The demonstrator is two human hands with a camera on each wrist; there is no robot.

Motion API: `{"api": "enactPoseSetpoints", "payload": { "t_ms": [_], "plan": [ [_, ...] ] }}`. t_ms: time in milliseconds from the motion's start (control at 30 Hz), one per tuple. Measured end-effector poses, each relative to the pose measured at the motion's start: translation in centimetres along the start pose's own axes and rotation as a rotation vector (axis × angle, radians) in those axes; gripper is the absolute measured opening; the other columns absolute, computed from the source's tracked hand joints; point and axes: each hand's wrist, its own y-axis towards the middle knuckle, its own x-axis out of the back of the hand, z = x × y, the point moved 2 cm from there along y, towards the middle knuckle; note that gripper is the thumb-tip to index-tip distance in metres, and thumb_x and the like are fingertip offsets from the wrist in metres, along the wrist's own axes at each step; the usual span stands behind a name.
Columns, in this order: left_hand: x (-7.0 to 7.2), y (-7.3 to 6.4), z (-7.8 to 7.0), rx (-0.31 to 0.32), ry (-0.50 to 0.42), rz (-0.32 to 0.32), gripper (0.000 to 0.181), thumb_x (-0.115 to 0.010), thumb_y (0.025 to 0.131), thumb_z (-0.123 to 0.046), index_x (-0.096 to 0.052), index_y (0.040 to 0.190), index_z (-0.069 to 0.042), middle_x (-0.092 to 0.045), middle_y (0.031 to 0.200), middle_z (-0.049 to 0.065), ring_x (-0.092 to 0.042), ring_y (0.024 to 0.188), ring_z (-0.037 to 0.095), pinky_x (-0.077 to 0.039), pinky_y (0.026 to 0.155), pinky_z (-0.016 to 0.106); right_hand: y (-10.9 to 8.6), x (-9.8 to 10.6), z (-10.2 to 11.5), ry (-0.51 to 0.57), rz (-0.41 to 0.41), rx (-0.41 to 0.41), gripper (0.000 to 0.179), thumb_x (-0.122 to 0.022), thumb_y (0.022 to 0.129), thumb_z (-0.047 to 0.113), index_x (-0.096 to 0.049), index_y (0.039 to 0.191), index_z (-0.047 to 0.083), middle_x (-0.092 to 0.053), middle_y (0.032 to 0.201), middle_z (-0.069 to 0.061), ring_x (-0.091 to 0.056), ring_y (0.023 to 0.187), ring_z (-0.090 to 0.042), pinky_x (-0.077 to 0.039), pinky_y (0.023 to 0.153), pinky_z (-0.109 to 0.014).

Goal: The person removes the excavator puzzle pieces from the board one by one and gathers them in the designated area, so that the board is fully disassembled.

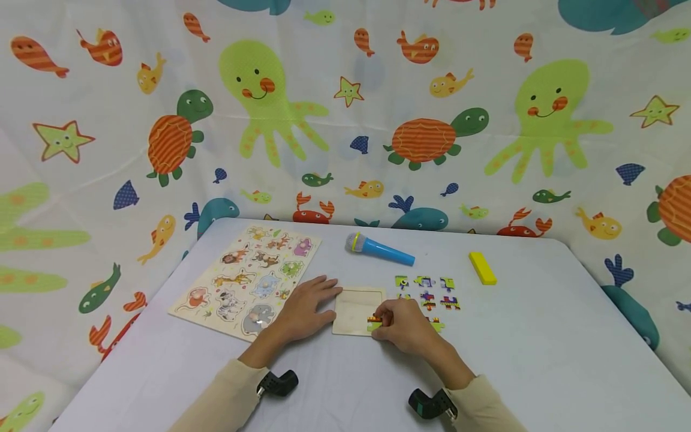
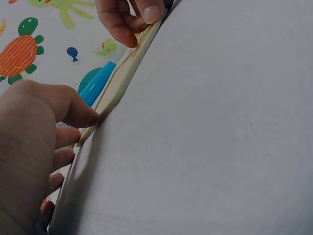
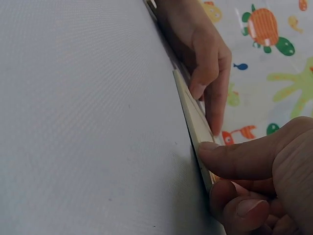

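Observation:
A small wooden puzzle tray (image 1: 353,309) lies flat on the table between the hands. My left hand (image 1: 308,309) rests at its left edge, fingers extended and touching the rim. With curled fingers and thumb, my right hand (image 1: 407,327) holds a colourful jigsaw piece (image 1: 373,324) in the tray's lower right corner. The right wrist view shows the thumb (image 3: 230,159) against the tray's edge; the piece is mostly hidden there. More jigsaw pieces (image 1: 426,300) lie in rows right of the tray, some partly covered by the right hand.
An animal puzzle board (image 1: 251,276) lies to the left, partly beneath the left hand and forearm. Behind the tray is a blue toy microphone (image 1: 385,251). A yellow block (image 1: 482,268) sits farther right. A sea-animal cloth (image 1: 345,120) hangs along the table's back.

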Motion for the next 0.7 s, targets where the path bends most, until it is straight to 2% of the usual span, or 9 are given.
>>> {"api": "enactPoseSetpoints", "payload": {
  "t_ms": [400,700],
  "plan": [
    [-0.04,-0.12,-0.07,-0.001,-0.003,-0.001,0.052,-0.065,0.089,-0.026,-0.063,0.140,-0.016,-0.052,0.153,0.003,-0.035,0.149,0.029,-0.028,0.120,0.057,-0.11,-0.40,0.03,0.021,-0.007,0.004,0.029,-0.082,0.083,0.009,-0.070,0.109,0.005,-0.056,0.073,0.002,-0.052,0.070,-0.013,-0.042,0.058,-0.022],
    [-0.14,0.09,0.10,0.001,0.016,0.000,0.053,-0.065,0.090,-0.030,-0.062,0.141,-0.018,-0.051,0.153,0.001,-0.035,0.149,0.027,-0.027,0.120,0.055,0.06,-0.53,-0.12,0.005,-0.052,0.008,0.023,-0.079,0.086,0.007,-0.071,0.107,0.007,-0.056,0.073,0.003,-0.052,0.070,-0.012,-0.042,0.059,-0.023]
  ]
}}
